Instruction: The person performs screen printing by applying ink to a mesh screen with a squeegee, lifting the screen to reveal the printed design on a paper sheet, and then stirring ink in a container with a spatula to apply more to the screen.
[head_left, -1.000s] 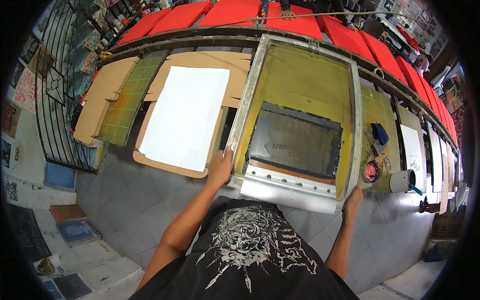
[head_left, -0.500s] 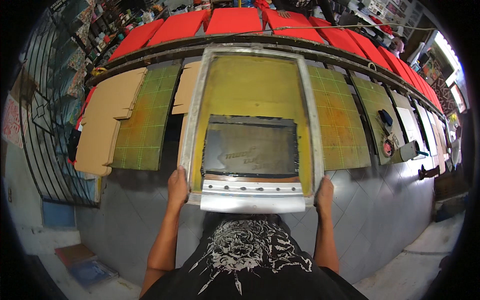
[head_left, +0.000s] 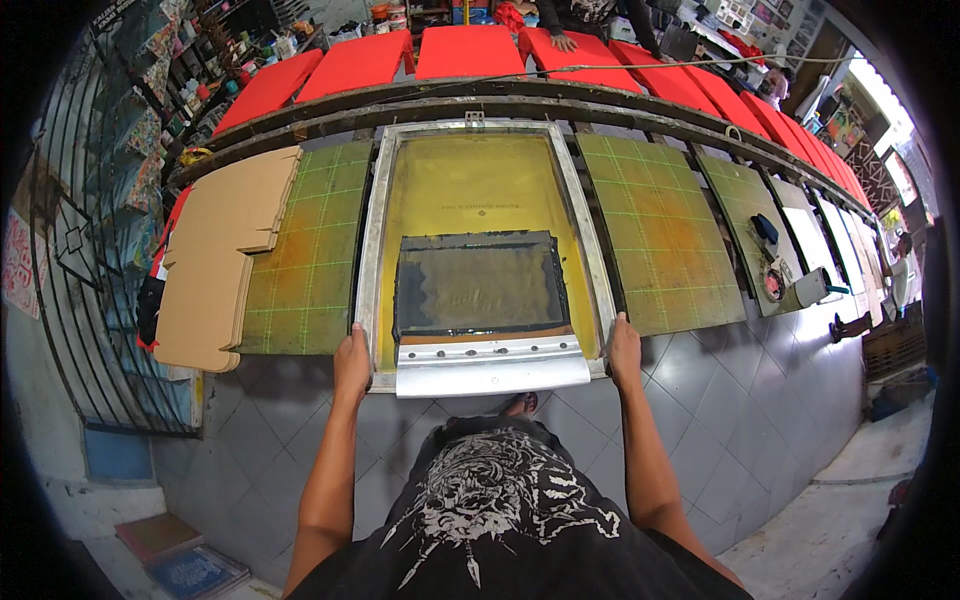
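A metal-framed screen [head_left: 479,182] with yellow mesh lies squarely over a station on the long printing rack, between two green gridded boards [head_left: 304,290] [head_left: 650,240]. A dark taped rectangle [head_left: 476,275] covers the lower mesh, and a silver squeegee with a row of bolts [head_left: 492,375] rests along its near edge. My left hand [head_left: 351,362] is closed on the frame's lower left side; my right hand [head_left: 625,350] grips the lower right side. What lies beneath the screen is hidden.
Cardboard sheets [head_left: 205,250] sit left, and red-covered boards [head_left: 470,55] line the far row. An ink pot [head_left: 773,284] and white tub [head_left: 812,288] stand right. One person's hand [head_left: 562,42] rests on a red board; another person [head_left: 898,270] stands far right. A barred metal gate [head_left: 75,250] is left.
The screen has moved up the picture and slightly left with both hands on it. It now covers where cardboard and white paper showed. More of the gridded board on the right shows.
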